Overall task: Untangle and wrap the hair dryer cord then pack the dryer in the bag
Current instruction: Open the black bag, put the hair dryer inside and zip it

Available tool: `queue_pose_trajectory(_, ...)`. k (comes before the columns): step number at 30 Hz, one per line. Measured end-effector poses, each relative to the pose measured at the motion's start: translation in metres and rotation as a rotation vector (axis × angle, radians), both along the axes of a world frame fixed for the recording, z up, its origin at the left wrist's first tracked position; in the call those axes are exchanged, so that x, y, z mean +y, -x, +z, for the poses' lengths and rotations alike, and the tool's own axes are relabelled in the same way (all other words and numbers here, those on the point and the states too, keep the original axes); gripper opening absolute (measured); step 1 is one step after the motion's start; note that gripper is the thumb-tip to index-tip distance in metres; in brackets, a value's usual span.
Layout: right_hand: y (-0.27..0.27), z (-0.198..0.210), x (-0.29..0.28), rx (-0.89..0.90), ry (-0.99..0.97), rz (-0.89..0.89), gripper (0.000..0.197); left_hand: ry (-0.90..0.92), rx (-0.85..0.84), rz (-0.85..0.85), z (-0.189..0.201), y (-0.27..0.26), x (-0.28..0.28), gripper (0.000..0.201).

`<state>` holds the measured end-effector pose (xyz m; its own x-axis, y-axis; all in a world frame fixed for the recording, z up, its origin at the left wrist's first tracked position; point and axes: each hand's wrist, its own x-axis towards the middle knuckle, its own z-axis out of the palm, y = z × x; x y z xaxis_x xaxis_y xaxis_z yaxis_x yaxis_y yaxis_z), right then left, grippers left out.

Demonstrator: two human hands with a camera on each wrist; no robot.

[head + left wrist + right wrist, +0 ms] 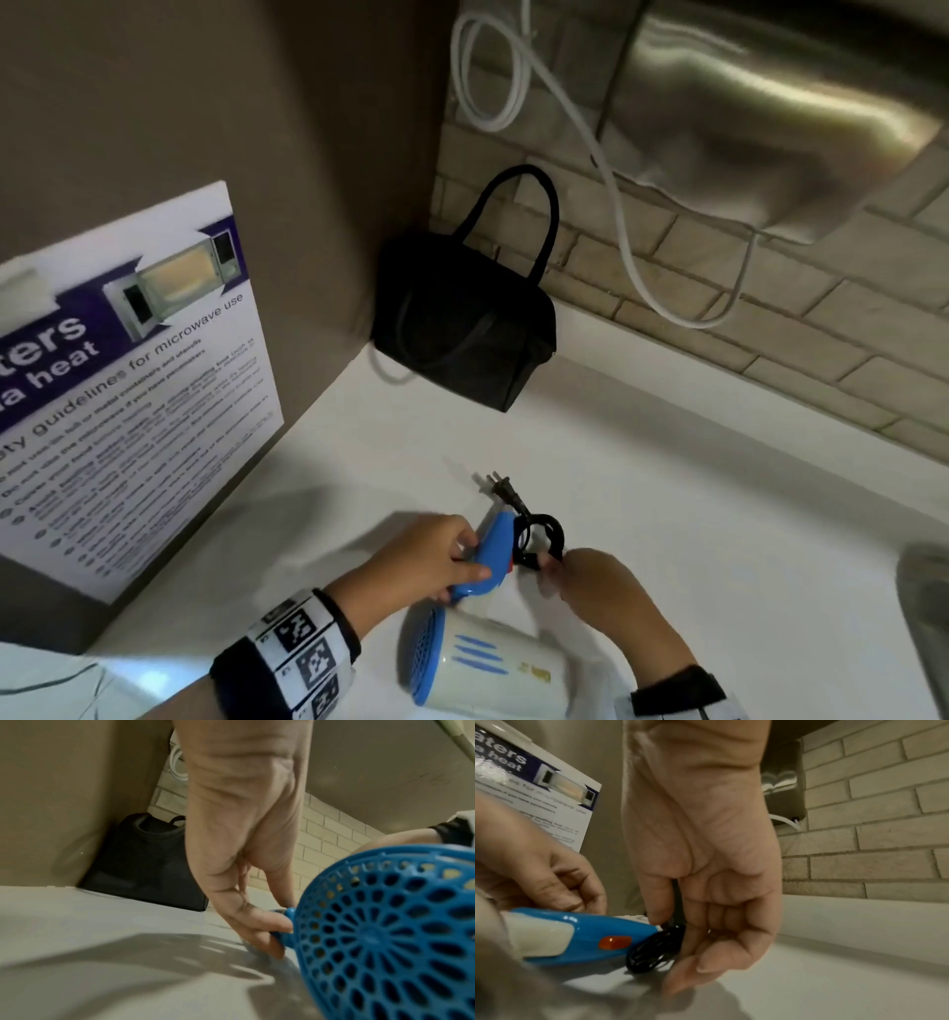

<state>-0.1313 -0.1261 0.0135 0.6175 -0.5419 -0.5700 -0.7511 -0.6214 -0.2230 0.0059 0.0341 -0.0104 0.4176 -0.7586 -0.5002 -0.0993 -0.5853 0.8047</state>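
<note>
the hair dryer (pixel 488 668) is seen from the head view lying on its side on the white counter (pixel 667 462), its blue handle (pixel 488 557) pointed toward the back wall. the handle is gripped by the left hand (pixel 426 560), fingers and thumb curled round it, seemingly so that the dryer is kept steady while the cord is worked. the black cord (pixel 542 537) is gathered in a small coil at the handle's end, and its near edge is pinched by the right hand (pixel 590 580); the plug (pixel 503 488) lies loose on the counter just beyond the coil. the black bag (pixel 462 318) stands well apart in the corner, against the brick wall, its top apparently open, and nothing is packed yet. a microwave notice (pixel 128 370) is fixed to the side panel on the left.

in the left wrist view, the hand is angled steeply downward, and the fingertips (pixel 272 925) are closed on a blue part of the dryer beside the blue rear grille (pixel 385 933). the bag is visible behind, in the corner.

in the right wrist view, the wrist is bent downward over the coil, which is nipped between thumb and forefinger, while the other fingers (pixel 706 963) are loosely curled beneath it. the handle with its orange switch (pixel 614 942) lies just beside the coil, and is judged to be placed so for wrapping.
</note>
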Motion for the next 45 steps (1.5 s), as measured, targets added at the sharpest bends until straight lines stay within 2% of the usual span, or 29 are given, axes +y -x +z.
queue_pose_trajectory(2,0.004,0.005,0.001,0.006,0.095,0.047,0.048,0.003,-0.067,-0.001,0.004,-0.004,0.002,0.031)
queue_pose_trajectory(5,0.012,0.015,0.006,-0.072,0.161,0.021,0.048,0.046,-0.173,0.049,0.023,-0.015,0.008,0.026)
queue_pose_trajectory(11,0.012,0.036,0.028,-0.202,0.109,0.041,0.038,0.285,-0.395,0.202,0.078,-0.066,0.005,0.007)
queue_pose_trajectory(13,0.005,0.043,0.037,-0.223,0.086,0.091,0.034,0.361,-0.512,0.286,0.099,-0.086,-0.007,0.008)
queue_pose_trajectory(15,-0.004,0.049,0.046,-0.241,0.075,0.154,0.039,0.449,-0.668,0.339,0.12,-0.106,-0.022,0.011)
queue_pose_trajectory(17,-0.014,0.054,0.054,-0.259,0.064,0.21,0.042,0.485,-0.836,0.326,0.133,-0.127,-0.039,0.015)
queue_pose_trajectory(18,-0.018,0.057,0.058,-0.27,0.058,0.235,0.041,0.446,-0.917,0.293,0.137,-0.137,-0.047,0.02)
queue_pose_trajectory(21,-0.029,0.066,0.07,-0.318,0.043,0.297,0.036,0.225,-1.048,0.159,0.138,-0.161,-0.071,0.039)
queue_pose_trajectory(23,-0.036,0.071,0.074,-0.346,0.036,0.336,0.029,0.117,-1.109,0.063,0.133,-0.172,-0.082,0.053)
queue_pose_trajectory(25,-0.042,0.076,0.077,-0.359,0.039,0.365,0.03,0.027,-1.162,-0.034,0.124,-0.181,-0.088,0.063)
queue_pose_trajectory(28,-0.05,0.086,0.075,-0.407,0.04,0.373,0.032,-0.049,-1.257,-0.095,0.112,-0.187,-0.09,0.059)
queue_pose_trajectory(31,-0.058,0.098,0.068,-0.479,0.054,0.351,0.031,0.035,-1.34,-0.047,0.107,-0.187,-0.089,0.04)
queue_pose_trajectory(35,-0.066,0.111,0.056,-0.601,0.071,0.306,0.024,0.199,-1.344,-0.006,0.106,-0.177,-0.074,0.019)
queue_pose_trajectory(40,-0.074,0.114,0.039,-0.737,0.083,0.215,0.017,0.304,-1.425,0.025,0.104,-0.144,-0.042,0.015)
queue_pose_trajectory(45,-0.08,0.11,0.022,-0.839,0.134,0.072,0.014,0.255,-1.425,0.082,0.101,-0.101,-0.007,0.02)
